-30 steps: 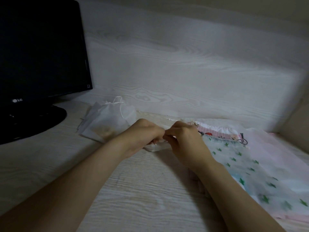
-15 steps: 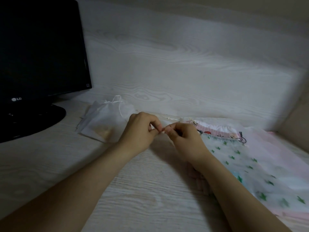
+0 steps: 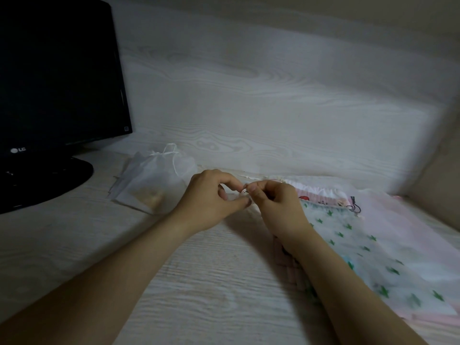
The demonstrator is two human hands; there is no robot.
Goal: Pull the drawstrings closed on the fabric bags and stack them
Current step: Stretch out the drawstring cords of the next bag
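Now L hand (image 3: 211, 199) & R hand (image 3: 277, 211) each pinch 1 string (image 3: 245, 192), mid-cinch; next, prob. pull ends apart, then add to stack (image 3: 149, 181).

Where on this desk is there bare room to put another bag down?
Bare desk shows between the forearms, and in front of the monitor base and white bags. The right side is crowded with patterned bags; left hand and right hand pinch a drawstring in the middle.

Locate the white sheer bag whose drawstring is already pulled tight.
In the head view, the white sheer bag lies left of centre on the desk, between the monitor base and the left hand.
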